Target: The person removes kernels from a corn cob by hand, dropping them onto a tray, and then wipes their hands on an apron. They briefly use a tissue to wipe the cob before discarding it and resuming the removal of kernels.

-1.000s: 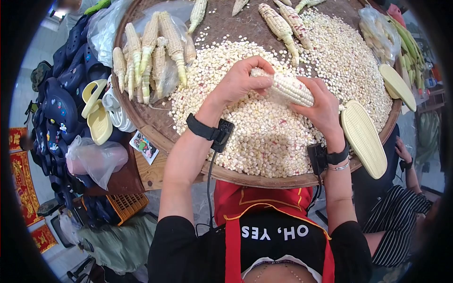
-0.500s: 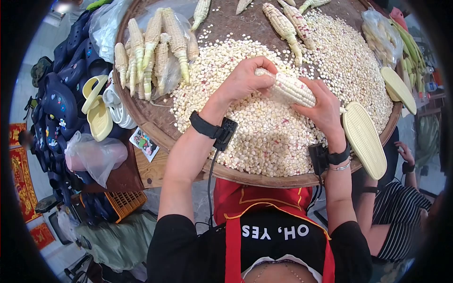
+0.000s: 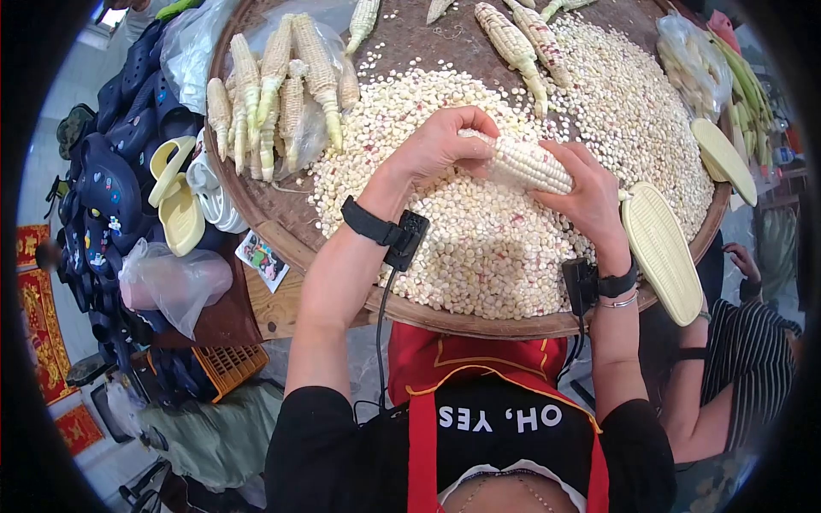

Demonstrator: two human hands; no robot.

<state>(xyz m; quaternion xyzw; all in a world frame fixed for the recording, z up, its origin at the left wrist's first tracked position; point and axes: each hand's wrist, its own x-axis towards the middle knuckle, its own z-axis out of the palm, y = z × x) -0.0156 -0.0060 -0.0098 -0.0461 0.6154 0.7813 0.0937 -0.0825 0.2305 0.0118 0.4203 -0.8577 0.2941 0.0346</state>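
Observation:
Between my two hands is an ear of corn point(image 3: 528, 165), held at a slant with its pale kernel rows facing up. My left hand point(image 3: 451, 147) is closed at its left end, fingers and thumb pressed together on the kernels. My right hand point(image 3: 586, 192) wraps round the other end, its thumb below and fingers above. Under both hands spreads a heap of loose corn kernels point(image 3: 462, 265), mostly cream with some reddish ones. The heap lies on a large round wooden tray point(image 3: 295, 224). What sits between my left fingertips is hidden.
Stripped cobs point(image 3: 275, 73) lie on plastic at the tray's left; unshelled ears point(image 3: 513, 47) lie at the back. A pale yellow slipper sole point(image 3: 663, 252) overlaps the right rim, near a plastic bag point(image 3: 693, 68). Dark clogs point(image 3: 107, 184) hang left. Another person point(image 3: 744, 368) sits at right.
Both hands stay nearly in place on the ear of corn, my left hand shifting very slightly. At right the other person's arm and striped clothing have moved.

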